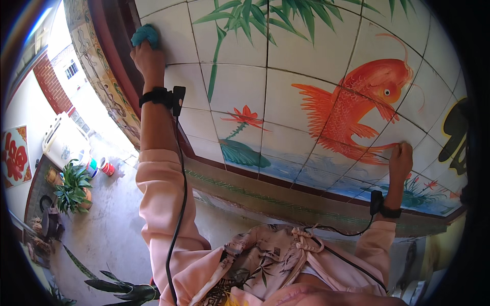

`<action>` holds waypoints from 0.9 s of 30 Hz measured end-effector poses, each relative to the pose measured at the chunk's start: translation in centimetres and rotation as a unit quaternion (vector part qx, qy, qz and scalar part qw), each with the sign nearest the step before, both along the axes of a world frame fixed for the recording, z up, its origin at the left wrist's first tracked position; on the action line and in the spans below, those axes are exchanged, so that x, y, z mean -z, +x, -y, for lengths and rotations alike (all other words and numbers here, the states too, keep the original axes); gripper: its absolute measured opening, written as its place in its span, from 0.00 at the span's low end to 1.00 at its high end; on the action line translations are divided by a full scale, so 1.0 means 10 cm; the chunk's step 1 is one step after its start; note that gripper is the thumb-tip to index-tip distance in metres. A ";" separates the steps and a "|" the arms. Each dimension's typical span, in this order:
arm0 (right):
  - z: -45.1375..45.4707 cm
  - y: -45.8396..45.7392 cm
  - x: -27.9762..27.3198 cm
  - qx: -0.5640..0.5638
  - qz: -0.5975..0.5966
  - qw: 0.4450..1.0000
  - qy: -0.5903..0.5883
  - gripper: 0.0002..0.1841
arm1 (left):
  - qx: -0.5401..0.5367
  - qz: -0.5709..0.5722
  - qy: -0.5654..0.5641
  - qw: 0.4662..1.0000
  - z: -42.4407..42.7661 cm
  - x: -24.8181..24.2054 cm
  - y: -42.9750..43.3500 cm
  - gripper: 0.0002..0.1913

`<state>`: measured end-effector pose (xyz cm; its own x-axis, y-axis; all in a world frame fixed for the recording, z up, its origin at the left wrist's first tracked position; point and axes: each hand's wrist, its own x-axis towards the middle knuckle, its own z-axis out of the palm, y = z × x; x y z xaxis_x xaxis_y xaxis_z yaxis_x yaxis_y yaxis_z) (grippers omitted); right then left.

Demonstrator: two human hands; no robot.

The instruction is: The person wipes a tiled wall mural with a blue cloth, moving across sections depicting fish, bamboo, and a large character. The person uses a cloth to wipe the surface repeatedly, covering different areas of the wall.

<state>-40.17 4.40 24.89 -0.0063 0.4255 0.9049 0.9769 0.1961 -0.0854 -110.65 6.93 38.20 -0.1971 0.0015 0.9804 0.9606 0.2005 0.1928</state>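
Observation:
A painted tile wall [237, 88] with an orange fish, a red lotus and bamboo leaves stands before me. My left hand [148, 63] is raised at the wall's left edge, closed on a bunched teal cloth [145, 36] against the dark red border [120, 57]. At the right, my right hand [401, 157] rests by the tail of the painted fish [356, 111], its fingers curled in; I cannot tell whether anything is inside them. Both wrists wear black straps with small devices and cables.
A ledge [252, 195] runs below the tiles. On the floor to the left are a white washing machine [65, 139], a potted plant [74, 187], a red bucket [106, 167] and a long-leaved plant [130, 290]. Black cables [183, 191] hang along my arms.

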 end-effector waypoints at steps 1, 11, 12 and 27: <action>0.01 -0.02 -0.01 -0.007 -0.004 1.000 -0.002 0.05 | 0.014 0.033 0.003 0.999 0.01 0.08 0.13 0.16; 0.13 -0.20 -0.07 -0.090 0.007 0.996 0.003 0.08 | 0.192 0.026 0.069 0.979 0.06 0.41 2.71 0.22; 0.13 -0.20 -0.05 -0.097 0.029 0.995 0.007 0.08 | 0.221 0.034 0.052 0.973 0.06 0.40 3.04 0.23; 0.90 0.23 -0.80 -0.296 -0.121 0.941 0.113 0.31 | 0.856 0.200 -0.242 0.410 0.67 0.09 5.79 0.14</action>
